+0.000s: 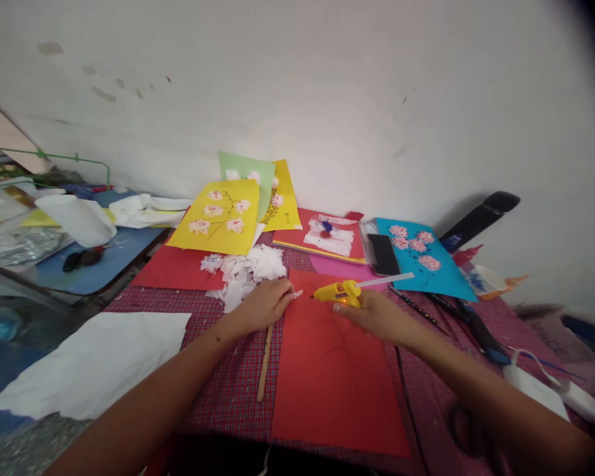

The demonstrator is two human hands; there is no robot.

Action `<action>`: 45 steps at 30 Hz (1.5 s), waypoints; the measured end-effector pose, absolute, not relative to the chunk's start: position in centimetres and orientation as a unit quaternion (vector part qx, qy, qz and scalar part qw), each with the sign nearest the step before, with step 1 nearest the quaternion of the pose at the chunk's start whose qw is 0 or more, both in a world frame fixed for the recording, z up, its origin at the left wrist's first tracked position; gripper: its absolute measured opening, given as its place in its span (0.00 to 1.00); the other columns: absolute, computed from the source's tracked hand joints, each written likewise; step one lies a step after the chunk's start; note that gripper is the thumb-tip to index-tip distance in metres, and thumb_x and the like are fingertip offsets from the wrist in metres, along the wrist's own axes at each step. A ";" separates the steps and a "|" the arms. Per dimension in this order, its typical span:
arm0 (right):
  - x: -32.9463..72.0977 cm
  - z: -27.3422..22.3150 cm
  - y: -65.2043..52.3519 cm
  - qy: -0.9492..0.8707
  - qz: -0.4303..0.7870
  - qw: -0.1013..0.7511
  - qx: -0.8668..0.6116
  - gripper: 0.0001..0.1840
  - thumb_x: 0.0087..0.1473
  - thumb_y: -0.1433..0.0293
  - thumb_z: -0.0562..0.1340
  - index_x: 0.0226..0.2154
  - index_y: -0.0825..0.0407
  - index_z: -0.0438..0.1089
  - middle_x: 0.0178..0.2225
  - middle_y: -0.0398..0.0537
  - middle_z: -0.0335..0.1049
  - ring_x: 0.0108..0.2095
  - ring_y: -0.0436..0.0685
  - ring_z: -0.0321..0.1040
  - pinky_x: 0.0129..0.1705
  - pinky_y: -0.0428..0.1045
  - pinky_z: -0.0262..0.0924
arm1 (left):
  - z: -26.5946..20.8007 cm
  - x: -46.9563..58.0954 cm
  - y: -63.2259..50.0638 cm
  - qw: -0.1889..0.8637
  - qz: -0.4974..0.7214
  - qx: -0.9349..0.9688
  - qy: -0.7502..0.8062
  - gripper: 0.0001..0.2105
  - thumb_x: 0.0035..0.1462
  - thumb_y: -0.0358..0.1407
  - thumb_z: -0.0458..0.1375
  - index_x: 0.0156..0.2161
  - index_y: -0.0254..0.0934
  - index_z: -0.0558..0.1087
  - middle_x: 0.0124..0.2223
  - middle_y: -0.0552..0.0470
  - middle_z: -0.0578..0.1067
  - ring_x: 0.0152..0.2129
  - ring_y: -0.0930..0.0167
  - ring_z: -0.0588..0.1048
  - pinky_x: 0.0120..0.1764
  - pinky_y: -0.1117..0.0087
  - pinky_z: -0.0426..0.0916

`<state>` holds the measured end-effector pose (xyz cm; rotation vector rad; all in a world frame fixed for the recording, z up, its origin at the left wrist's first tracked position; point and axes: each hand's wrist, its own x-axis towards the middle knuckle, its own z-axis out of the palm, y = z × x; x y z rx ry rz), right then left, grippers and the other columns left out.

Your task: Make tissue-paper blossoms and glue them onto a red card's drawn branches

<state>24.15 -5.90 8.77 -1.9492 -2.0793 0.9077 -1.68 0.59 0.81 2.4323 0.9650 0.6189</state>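
My right hand (364,311) grips a yellow hot glue gun (336,292), with a clear glue stick (387,280) sticking out of its back and an orange light glowing on it. The nozzle points left, just above the top of a red sheet of paper (337,383) with faint drawn lines. Facing the nozzle, my left hand (270,302) pinches a small piece of white tissue paper (296,295). Behind that hand lies a heap of torn white tissue (248,268). A wooden stick (264,370) lies on the checked cloth left of the red sheet.
Yellow (218,218) and green (248,168) sheets with tissue flowers stand at the back, near a paint-stained red sheet (297,231). A black phone (383,254) lies beside a blue flower sheet (421,264). White paper (99,363) hangs at left; a power strip (535,390) sits right.
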 end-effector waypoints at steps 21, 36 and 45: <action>24.3 9.2 -6.5 -0.708 0.275 0.042 -0.649 0.21 0.57 0.55 0.59 0.38 0.54 0.78 0.29 0.50 0.78 0.30 0.60 0.73 0.32 0.48 0.62 | 1.0 -1.6 0.5 0.229 0.228 0.880 0.347 0.13 0.69 0.41 0.44 0.40 0.38 0.67 0.39 0.49 0.74 0.37 0.67 0.72 0.42 0.65 0.65; 22.6 8.2 -6.2 -0.711 0.296 0.077 -0.633 0.19 0.56 0.57 0.60 0.39 0.52 0.78 0.26 0.48 0.76 0.30 0.60 0.72 0.32 0.48 0.63 | 0.7 -1.7 0.7 0.224 0.228 0.883 0.344 0.12 0.69 0.40 0.44 0.40 0.38 0.67 0.39 0.48 0.74 0.38 0.66 0.73 0.43 0.64 0.66; 22.9 8.2 -5.6 -0.704 0.280 0.084 -0.647 0.21 0.57 0.56 0.59 0.39 0.55 0.78 0.26 0.49 0.76 0.28 0.59 0.71 0.30 0.48 0.61 | 0.8 -1.6 0.5 0.225 0.225 0.882 0.347 0.14 0.69 0.42 0.43 0.40 0.38 0.67 0.39 0.48 0.74 0.37 0.67 0.73 0.42 0.65 0.66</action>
